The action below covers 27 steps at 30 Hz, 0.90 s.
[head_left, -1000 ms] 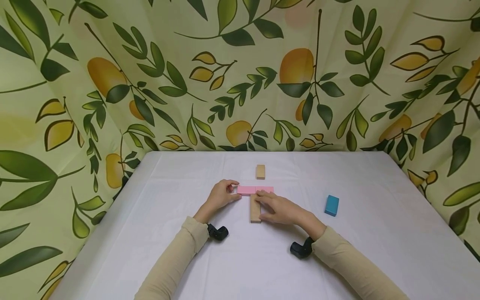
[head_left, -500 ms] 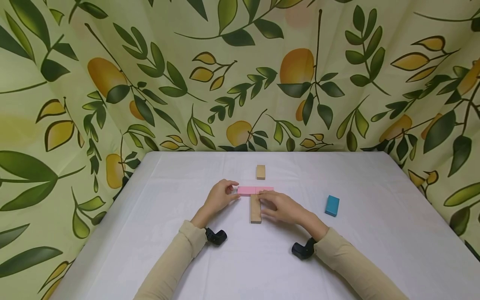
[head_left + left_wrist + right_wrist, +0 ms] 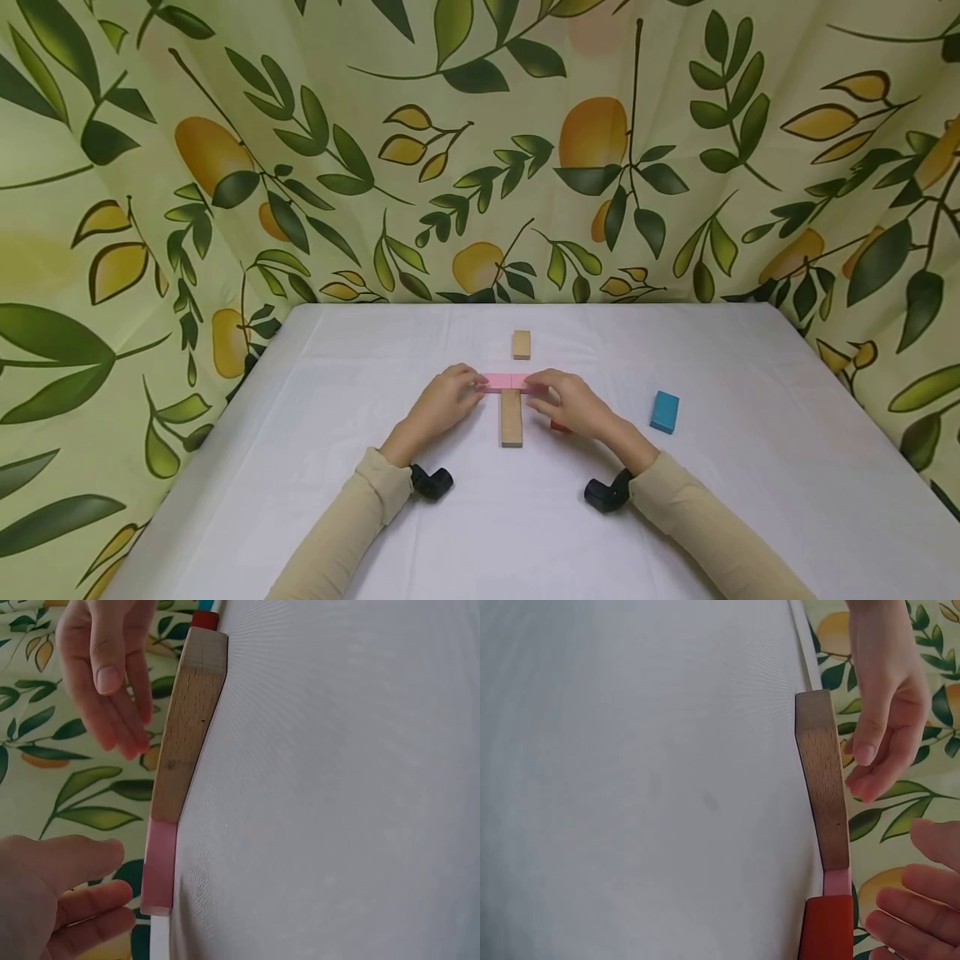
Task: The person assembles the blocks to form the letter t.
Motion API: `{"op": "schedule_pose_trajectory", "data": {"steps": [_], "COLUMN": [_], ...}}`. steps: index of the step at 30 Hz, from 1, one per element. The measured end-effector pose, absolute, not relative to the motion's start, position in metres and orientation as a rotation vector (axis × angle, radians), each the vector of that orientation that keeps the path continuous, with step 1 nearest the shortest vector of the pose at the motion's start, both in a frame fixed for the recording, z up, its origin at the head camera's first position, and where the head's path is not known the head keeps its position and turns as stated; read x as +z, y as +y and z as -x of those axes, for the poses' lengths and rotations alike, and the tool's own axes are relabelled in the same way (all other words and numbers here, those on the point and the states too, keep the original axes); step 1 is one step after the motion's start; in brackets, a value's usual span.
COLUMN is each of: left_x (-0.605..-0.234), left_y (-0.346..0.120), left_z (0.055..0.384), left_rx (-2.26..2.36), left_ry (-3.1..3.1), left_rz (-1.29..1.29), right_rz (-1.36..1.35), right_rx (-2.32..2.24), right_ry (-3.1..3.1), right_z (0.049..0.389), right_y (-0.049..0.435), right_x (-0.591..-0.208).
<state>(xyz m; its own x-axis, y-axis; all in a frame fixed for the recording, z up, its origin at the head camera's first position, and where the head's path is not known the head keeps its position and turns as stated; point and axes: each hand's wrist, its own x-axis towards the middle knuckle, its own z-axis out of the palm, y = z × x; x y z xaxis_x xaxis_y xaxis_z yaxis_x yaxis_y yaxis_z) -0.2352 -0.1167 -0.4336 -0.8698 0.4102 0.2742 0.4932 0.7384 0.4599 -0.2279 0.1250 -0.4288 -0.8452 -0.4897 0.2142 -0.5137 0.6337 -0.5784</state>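
Two pink blocks [image 3: 497, 382] lie end to end in a row across the table. A long wooden block [image 3: 511, 419] meets the row's near side, forming a T. My left hand [image 3: 441, 404] is at the row's left end, its thumb and fingers extended and relaxed beside the pink in the left wrist view. At the right end, my right hand [image 3: 577, 406] has its fingertips over the other pink block, fingers loosely straight in the right wrist view. A red block [image 3: 827, 930] lies below the right hand, mostly hidden by it in the head view.
A small wooden block [image 3: 521, 345] lies beyond the pink row. To the right of the right hand is a blue block [image 3: 664, 412]. The white-covered table [image 3: 360, 350] ends at a leaf-patterned curtain [image 3: 480, 208]. Black wrist devices [image 3: 432, 482] sit below both hands.
My left hand has shifted slightly right toward the pink row. The right hand has come off the wooden block and moved a little right, and the red block shows beneath it.
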Motion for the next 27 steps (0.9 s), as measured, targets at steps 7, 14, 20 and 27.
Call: {"op": "schedule_pose_trajectory", "data": {"steps": [7, 14, 20, 27], "left_x": [-0.431, -0.429, -0.43, -0.429], "left_y": [-0.115, -0.111, -0.106, -0.1], "left_z": [0.232, 0.227, 0.223, 0.22], "left_rx": [-0.735, -0.665, -0.64, -0.588], "left_ry": [-2.84, -2.862, -2.896, -2.947], "left_rz": [0.87, 1.053, 1.135, 1.166], "right_rz": [-0.799, -0.733, -0.652, -0.572], "right_rx": [1.105, 1.257, 1.365, 1.371], "right_ry": [-2.786, -2.773, -2.745, -2.748], "right_z": [0.234, 0.244, 0.252, 0.262], "right_y": [0.126, 0.128, 0.127, 0.128], "right_x": [-0.429, -0.43, -0.43, -0.429]}}
